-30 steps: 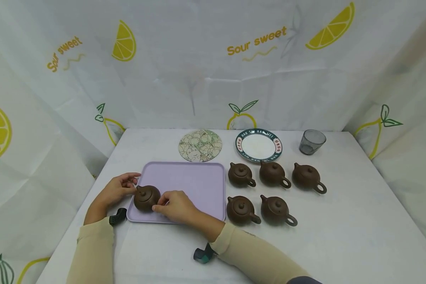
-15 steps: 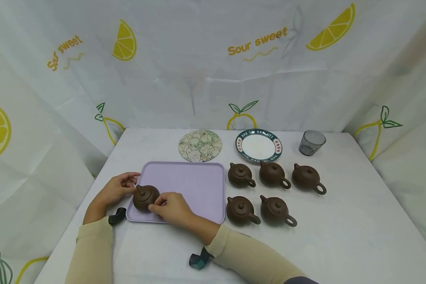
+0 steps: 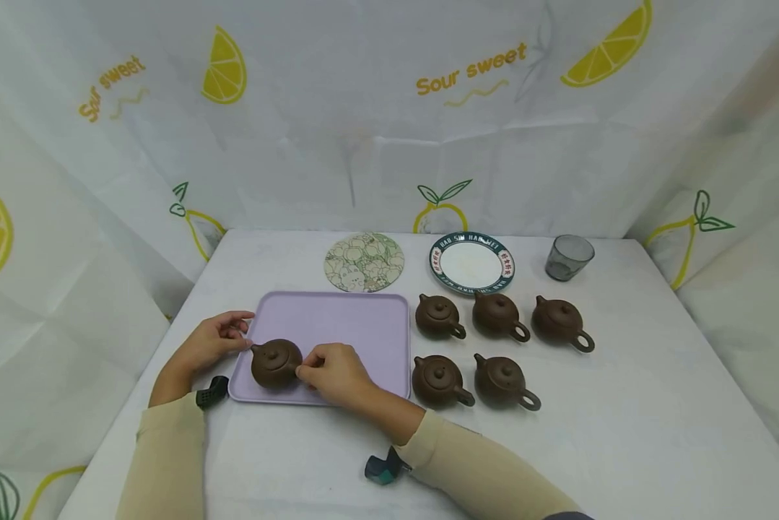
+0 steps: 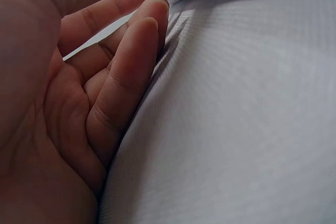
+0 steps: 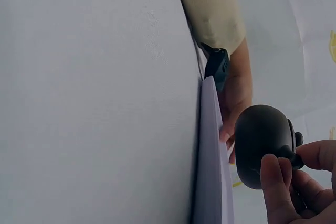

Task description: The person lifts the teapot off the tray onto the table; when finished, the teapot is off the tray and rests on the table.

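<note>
A brown clay teapot [image 3: 275, 364] is over the left part of the lavender tray [image 3: 337, 318], its spout to the left. My right hand [image 3: 337, 372] pinches its handle between thumb and fingers. In the right wrist view the teapot [image 5: 260, 142] is side-on, close to the tray's surface; whether its base touches I cannot tell. My left hand [image 3: 210, 343] holds the tray's left edge, thumb at the rim near the spout. Close up in the left wrist view, the fingers [image 4: 126, 61] curl against the white cloth and meet the tray's edge.
Several more brown teapots [image 3: 439, 380] stand in two rows right of the tray. Behind are a round patterned mat [image 3: 364, 262], a green-rimmed plate [image 3: 472, 263] and a grey glass [image 3: 569, 257]. A lemon-print cloth [image 3: 389, 159] hangs along the back.
The right hand and teapot shifted slightly left, then moved back to the right over the tray. The left hand stays at the tray's edge. The head view has tilted a little.
</note>
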Motion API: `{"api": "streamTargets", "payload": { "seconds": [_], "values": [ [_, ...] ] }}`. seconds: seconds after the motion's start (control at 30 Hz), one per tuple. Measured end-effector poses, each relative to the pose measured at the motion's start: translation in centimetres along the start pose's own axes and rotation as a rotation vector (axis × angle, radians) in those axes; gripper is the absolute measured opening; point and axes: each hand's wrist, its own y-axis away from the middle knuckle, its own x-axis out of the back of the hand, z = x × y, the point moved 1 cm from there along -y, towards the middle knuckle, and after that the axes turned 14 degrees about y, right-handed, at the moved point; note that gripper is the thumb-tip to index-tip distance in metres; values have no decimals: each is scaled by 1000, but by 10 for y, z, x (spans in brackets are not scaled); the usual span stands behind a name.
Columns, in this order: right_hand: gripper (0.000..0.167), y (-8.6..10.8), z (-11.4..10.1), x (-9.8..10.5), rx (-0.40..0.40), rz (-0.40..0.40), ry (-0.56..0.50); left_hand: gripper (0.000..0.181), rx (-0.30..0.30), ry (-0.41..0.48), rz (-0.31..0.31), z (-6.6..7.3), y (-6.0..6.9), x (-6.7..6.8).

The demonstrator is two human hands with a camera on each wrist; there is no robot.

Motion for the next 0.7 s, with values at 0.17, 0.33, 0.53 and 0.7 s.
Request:
{"api": "streamTargets", "payload": {
  "seconds": [0.17,0.33,0.53,0.7],
  "values": [
    [8,21,8,32,-7,22,-37,60,15,-1,1,3,-1,-1],
    [7,41,16,70,-35,33,-34,60,30,-25,12,5,1,2],
    [7,65,29,128,-64,80,-20,58,36,5,11,17,6,-2],
    [9,89,45,173,-99,136,0,60,30,8,4,5,2,0]
  ]
}}
